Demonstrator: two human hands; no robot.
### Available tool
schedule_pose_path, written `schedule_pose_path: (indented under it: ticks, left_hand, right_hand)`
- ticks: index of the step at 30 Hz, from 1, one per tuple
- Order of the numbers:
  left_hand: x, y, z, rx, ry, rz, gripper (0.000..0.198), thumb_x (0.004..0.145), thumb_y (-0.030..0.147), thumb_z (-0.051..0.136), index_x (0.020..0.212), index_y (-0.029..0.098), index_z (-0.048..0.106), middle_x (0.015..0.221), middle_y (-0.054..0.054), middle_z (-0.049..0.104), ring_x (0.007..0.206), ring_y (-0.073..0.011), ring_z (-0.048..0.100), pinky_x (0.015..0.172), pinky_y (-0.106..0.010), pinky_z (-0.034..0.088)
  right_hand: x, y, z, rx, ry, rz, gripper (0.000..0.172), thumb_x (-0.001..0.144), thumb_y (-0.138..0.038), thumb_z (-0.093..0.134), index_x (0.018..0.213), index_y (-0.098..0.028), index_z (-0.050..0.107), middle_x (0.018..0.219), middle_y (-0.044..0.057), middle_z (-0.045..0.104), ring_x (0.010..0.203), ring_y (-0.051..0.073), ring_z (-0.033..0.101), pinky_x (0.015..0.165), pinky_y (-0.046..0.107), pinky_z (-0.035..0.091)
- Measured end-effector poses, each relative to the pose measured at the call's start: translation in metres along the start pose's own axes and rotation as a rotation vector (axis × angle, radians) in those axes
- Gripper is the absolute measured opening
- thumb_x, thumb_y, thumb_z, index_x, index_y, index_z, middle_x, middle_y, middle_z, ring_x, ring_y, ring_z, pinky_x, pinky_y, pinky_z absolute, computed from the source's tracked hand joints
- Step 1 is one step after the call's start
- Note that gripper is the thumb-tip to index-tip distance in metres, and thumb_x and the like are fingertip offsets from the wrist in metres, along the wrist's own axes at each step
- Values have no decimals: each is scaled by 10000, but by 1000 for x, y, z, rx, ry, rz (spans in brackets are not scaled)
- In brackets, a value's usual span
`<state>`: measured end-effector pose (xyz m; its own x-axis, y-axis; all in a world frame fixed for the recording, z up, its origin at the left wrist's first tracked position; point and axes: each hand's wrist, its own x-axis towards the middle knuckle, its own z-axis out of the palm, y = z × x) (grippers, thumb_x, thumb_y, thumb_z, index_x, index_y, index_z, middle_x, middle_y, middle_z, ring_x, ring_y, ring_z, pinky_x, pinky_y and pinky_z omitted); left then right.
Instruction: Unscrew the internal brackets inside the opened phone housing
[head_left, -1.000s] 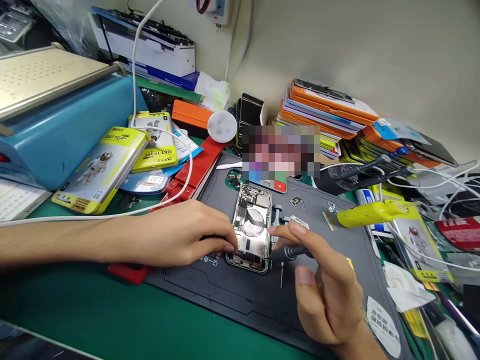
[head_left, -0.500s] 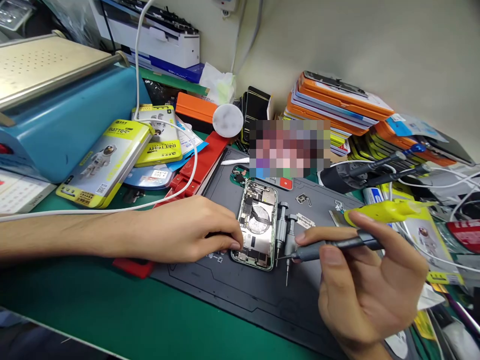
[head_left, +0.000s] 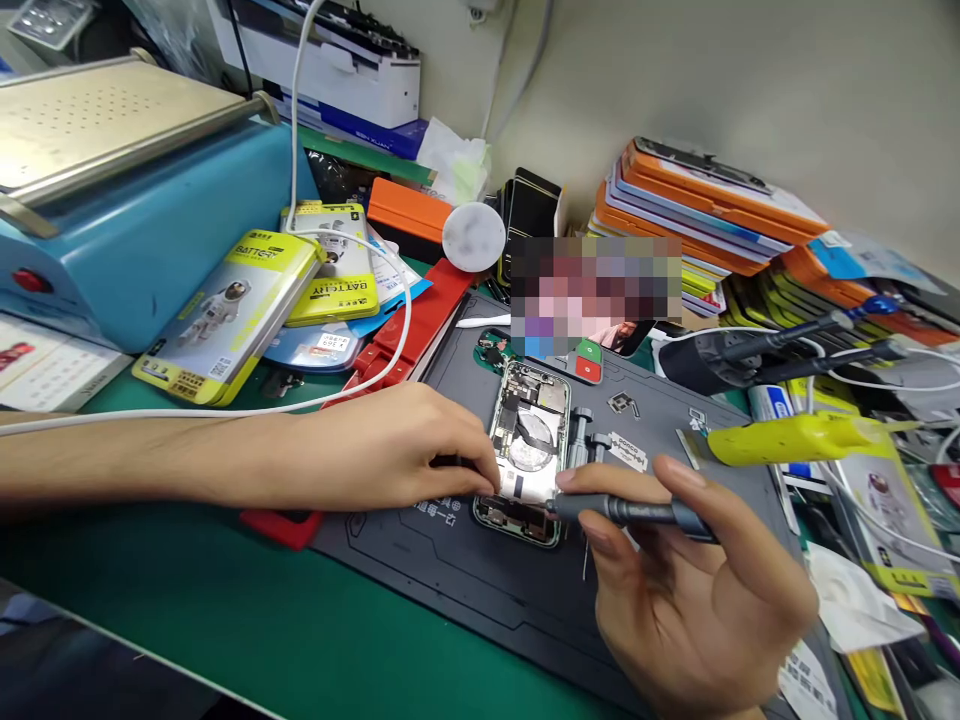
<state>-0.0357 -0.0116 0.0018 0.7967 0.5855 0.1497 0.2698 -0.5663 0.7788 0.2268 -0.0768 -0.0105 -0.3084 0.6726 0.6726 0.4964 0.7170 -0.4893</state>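
An opened smartphone point(head_left: 534, 450) lies face up on the dark work mat, with its inner parts and a round coil showing. My left hand point(head_left: 420, 450) is closed, its fingertips pressed together at the phone's left edge; whether a small part is between them is hidden. Between thumb and fingers of my right hand point(head_left: 697, 590) is a slim grey precision screwdriver point(head_left: 622, 508), held almost level. Its tip end points left over the lower part of the phone. Two more screwdrivers point(head_left: 581, 435) lie along the phone's right side, partly covered by my right fingers.
A razor blade point(head_left: 628, 451) and small metal parts point(head_left: 622, 402) lie on the mat point(head_left: 450, 580). Behind the phone leans a partly blurred screen point(head_left: 589, 372). Yellow battery packs point(head_left: 232, 320) and a blue heating machine point(head_left: 172, 220) stand left; a yellow tube point(head_left: 787, 440) lies right.
My right hand has moved left, bringing the screwdriver from beside the phone to over its lower part. My left hand stays at the phone's edge. The whole view has shifted slightly.
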Motion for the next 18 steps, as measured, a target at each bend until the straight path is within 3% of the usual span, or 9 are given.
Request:
schedule_pose_path:
  ticks: [6, 11, 18]
  left_hand:
    - [1, 1, 0, 26, 64, -21, 114, 1011, 54, 753, 1047, 108, 847, 969, -25, 852, 846, -126, 786, 758, -154, 512]
    - [2, 1, -1, 35, 54, -8, 126, 1010, 45, 748, 1058, 113, 843, 978, -28, 853, 852, -136, 790, 761, -166, 517]
    - [1, 1, -1, 31, 46, -2, 141, 1018, 55, 733, 1064, 139, 836, 994, -30, 856, 863, -159, 797, 771, -196, 534]
  right_hand:
    - [-5, 3, 5, 51, -2, 46, 685, 959, -4, 756, 1575, -219, 547, 1103, 35, 816, 915, 131, 817, 685, 212, 679]
    - [-4, 4, 6, 48, -2, 48, 674, 965, -17, 759, 1573, -222, 553, 1091, 29, 822, 921, 129, 821, 690, 196, 677]
    - [-2, 3, 5, 15, -28, 44, 625, 963, -46, 770, 1534, -214, 577, 1046, 62, 847, 886, 191, 836, 751, 294, 729]
